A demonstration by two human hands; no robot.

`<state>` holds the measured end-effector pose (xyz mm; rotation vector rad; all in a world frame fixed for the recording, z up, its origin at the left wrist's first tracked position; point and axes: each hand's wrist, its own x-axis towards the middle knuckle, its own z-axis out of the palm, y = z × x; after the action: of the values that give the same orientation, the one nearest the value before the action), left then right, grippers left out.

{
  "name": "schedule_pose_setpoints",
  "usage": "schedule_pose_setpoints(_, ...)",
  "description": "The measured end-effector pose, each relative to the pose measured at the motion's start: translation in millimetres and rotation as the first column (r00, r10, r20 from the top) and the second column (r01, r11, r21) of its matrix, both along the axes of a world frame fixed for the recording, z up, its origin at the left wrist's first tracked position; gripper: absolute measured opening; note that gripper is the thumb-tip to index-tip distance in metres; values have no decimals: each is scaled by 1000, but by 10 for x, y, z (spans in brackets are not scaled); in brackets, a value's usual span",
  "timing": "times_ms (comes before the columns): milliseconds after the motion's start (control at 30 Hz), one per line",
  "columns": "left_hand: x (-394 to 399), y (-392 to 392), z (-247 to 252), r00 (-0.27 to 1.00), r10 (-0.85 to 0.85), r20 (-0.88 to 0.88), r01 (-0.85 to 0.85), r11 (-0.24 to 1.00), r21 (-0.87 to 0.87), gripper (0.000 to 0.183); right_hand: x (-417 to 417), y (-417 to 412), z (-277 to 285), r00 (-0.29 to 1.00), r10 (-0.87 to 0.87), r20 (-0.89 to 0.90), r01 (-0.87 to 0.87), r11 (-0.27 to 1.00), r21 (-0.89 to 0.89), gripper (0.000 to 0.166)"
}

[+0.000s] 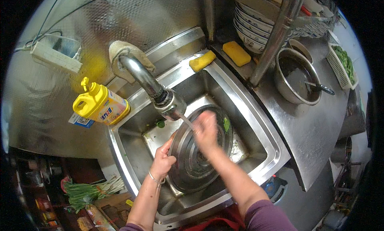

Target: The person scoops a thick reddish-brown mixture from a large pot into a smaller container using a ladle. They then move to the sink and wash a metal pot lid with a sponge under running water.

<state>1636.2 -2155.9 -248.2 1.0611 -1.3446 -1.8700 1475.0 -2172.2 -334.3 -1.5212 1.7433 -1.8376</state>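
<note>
Water runs from the metal faucet (pixel 171 106), which has a cloth wrapped round its bend, into the stainless steel sink (pixel 271 153). Over the basin my left hand (pixel 163 162) grips the left rim of a large round metal lid or pan (pixel 192 174), held tilted. My right hand (pixel 206 130), blurred, is over its upper part beside the water stream; its fingers are not clear, and whether they touch the metal cannot be told. A green leaf (pixel 226 124) clings to the round piece near its right edge. Another leaf (pixel 160 124) lies in the sink.
A yellow detergent bottle (pixel 103 106) stands left of the sink. Behind are a yellow cloth or sponge (pixel 202 61) and a yellow sponge (pixel 236 53). On the right counter are stacked bowls (pixel 250 30), a pot of dark liquid (pixel 297 78) and a basket of greens (pixel 342 67). Green onions (pixel 87 192) lie lower left.
</note>
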Motion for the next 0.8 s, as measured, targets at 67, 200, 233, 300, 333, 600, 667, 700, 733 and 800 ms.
schedule_pose_setpoints(67, -61, 92, 34, 1000, 28, -14, -28, 998, -53, 76, -380, -219, -63, 940, -262, 218, 227, 958, 175, 9)
schedule_pose_setpoints(200, -29, 129, -135, 994, 106, -27, -108, 993, -55, 77, 110, 20, 131, 955, -7, 296, -34, 990, 135, 7)
schedule_pose_setpoints(233, 17, 155, -185, 991, 130, -29, -131, 991, -35, 77, 332, 169, 237, 999, -4, 41, 5, 1000, -20, 10)
schedule_pose_setpoints(300, 96, 224, -241, 985, 167, -32, -167, 986, 4, 77, 397, 307, 353, 963, 240, 119, -242, 970, -2, 12)
schedule_pose_setpoints(333, 103, 251, -246, 985, 173, 8, -173, 984, -51, 78, 341, 239, 297, 974, 165, 153, -168, 986, 8, 11)
schedule_pose_setpoints(600, 132, 359, -365, 960, 275, -50, -278, 958, -72, 78, 499, 182, 232, 982, 110, 156, -122, 990, 67, 13)
schedule_pose_setpoints(667, 201, 391, -404, 958, 285, -27, -286, 954, -94, 78, 595, 334, 313, 974, 224, -18, -223, 975, 17, 16)
schedule_pose_setpoints(700, 226, 414, -409, 957, 289, -14, -288, 951, -109, 78, 523, 316, 264, 969, 238, -64, -239, 971, 0, 18)
schedule_pose_setpoints(733, 193, 474, -354, 952, 305, -31, -306, 950, -67, 77, 442, 269, 191, 964, 245, -109, -248, 969, -18, 20)
schedule_pose_setpoints(800, 173, 511, -289, 959, 278, -46, -280, 959, -35, 77, 75, -206, 126, 988, 44, 151, -73, 978, 196, 34)
